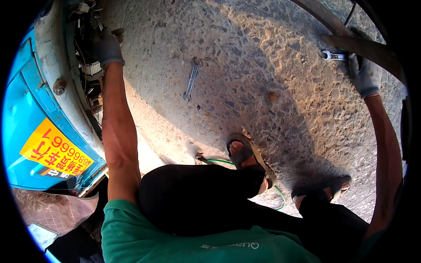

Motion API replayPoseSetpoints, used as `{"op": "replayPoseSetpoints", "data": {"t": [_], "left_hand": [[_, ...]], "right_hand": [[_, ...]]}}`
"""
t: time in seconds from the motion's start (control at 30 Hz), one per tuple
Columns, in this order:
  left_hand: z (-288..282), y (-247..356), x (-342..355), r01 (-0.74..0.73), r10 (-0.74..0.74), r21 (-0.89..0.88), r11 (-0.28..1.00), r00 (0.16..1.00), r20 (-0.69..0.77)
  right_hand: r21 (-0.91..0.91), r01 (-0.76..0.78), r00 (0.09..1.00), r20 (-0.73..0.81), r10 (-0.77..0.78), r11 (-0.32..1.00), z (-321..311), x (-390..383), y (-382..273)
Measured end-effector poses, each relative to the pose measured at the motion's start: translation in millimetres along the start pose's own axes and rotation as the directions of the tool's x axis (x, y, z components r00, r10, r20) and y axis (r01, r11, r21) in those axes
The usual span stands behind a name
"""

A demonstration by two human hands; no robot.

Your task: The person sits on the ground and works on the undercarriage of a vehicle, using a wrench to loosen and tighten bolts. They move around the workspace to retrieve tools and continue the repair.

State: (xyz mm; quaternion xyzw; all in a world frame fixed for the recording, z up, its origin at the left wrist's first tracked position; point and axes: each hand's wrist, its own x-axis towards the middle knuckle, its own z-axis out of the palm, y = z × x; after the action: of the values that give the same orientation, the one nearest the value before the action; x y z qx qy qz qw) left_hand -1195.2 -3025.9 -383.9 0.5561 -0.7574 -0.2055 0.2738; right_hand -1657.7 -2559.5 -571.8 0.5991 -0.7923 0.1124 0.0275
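My left hand (108,49), in a grey work glove, reaches in among the dark mechanical parts along the edge of a blue vehicle (22,92). Its fingers look bent round something there, but the parts hide most of them. Far to the right, my right hand (367,78), also gloved in grey, has its thumb against a shiny wrench (335,56). The wrench's jaw end sticks out to the left of the hand. A rusty curved metal bar (372,51) covers part of the fingers. Another combination wrench (191,81) lies on the ground between my hands.
Rough, stony concrete (250,79) spreads between my arms. A grey curved bumper (55,57) runs along the vehicle, with a yellow sticker (55,147) on the blue panel. A green hose (280,199) passes by my sandals (247,155). A quilted cloth (52,210) hangs at lower left.
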Motion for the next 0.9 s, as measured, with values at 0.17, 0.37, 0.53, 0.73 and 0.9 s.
{"op": "replayPoseSetpoints", "data": {"t": [0.17,0.37,0.53,0.73,0.9], "left_hand": [[-28.7,-14.8,31.3,-0.025,0.017,0.227,0.973,0.999,0.034],[-32.0,-4.4,32.2,0.108,-0.111,0.083,0.991,0.993,0.032],[-28.6,54.5,16.7,0.191,-0.18,0.191,0.963,0.981,-0.075],[-40.3,45.6,40.4,0.19,-0.186,0.061,0.98,0.98,-0.075],[-33.1,37.2,40.7,-0.115,0.132,0.712,0.692,0.991,0.031]], "right_hand": [[-0.014,0.022,1.0,0.012,-0.022,1.0,-0.2,3.3,1.7],[0.016,0.009,1.0,-0.027,-0.008,1.0,5.5,-2.0,2.7],[-0.013,0.004,1.0,-0.025,-0.004,1.0,9.2,-5.9,5.9],[-0.064,-0.018,0.999,0.041,0.021,0.998,9.8,-9.1,6.7],[0.089,-0.001,1.0,-0.012,0.002,0.996,13.8,-8.2,8.4]]}}
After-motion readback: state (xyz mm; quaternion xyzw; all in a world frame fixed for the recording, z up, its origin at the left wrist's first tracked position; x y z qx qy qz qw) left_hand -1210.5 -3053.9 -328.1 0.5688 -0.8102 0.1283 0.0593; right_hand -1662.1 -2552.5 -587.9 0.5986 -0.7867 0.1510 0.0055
